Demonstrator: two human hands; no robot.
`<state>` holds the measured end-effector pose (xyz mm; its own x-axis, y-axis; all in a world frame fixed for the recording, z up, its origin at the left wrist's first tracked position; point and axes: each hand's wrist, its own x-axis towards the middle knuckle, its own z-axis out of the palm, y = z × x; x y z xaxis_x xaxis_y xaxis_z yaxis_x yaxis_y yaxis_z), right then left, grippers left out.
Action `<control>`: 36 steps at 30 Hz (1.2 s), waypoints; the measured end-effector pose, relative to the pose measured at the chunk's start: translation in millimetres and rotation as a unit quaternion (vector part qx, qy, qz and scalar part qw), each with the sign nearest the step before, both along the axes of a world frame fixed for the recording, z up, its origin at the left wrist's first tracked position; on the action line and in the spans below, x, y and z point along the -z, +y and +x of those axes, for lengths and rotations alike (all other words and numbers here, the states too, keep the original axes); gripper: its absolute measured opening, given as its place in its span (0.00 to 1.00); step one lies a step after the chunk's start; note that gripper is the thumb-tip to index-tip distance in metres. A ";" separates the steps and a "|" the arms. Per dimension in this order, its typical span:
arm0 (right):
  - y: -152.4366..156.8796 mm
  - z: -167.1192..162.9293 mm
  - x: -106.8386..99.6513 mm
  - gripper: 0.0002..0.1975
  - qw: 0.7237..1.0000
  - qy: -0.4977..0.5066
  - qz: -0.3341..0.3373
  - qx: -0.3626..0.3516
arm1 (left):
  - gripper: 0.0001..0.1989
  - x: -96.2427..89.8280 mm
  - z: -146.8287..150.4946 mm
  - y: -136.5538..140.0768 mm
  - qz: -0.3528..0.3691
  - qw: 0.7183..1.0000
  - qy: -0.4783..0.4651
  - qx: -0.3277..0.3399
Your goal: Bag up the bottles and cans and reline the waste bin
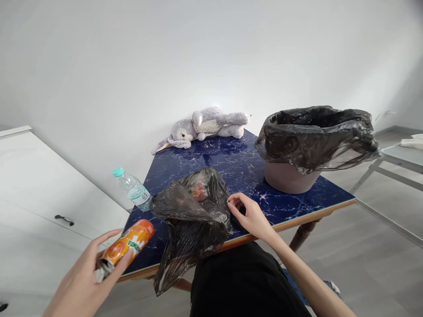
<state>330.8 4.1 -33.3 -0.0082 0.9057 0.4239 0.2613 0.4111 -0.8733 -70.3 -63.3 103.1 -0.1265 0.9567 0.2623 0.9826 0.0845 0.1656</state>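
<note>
An orange Mirinda can is in my left hand, tilted, with its opened end toward me; it is held at the table's left front edge. A black plastic bag lies crumpled on the table and hangs over the front edge. Something red and white shows through the bag's film, too blurred to name. My right hand pinches the right edge of this bag between thumb and fingers. Left of the bag stands a clear water bottle with a turquoise cap, tilted in view.
A pinkish bin lined with a black bag stands on the right of the blue marble-patterned table. Against the wall lies a grey plush rabbit. A white cabinet is at left, a white folding chair at right.
</note>
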 end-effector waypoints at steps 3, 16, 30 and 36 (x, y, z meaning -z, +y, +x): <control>-0.2 0.5 0.9 0.10 1.000 -0.009 -0.003 -0.002 | 0.40 -5.6 -9.7 7.0 -0.040 0.996 -0.003 -0.082; -1.3 -0.2 0.1 0.10 1.000 -0.015 -0.010 0.002 | 0.43 -27.7 -11.7 76.5 -0.087 0.996 -0.001 0.026; 0.2 -1.3 3.2 0.12 1.000 -0.026 0.005 0.015 | 0.51 -50.2 -16.6 132.5 -0.205 0.976 -0.079 -0.006; -1.2 -1.9 2.0 0.12 1.000 -0.026 -0.003 0.012 | 0.55 -52.4 -16.7 148.8 -0.232 0.968 -0.090 -0.006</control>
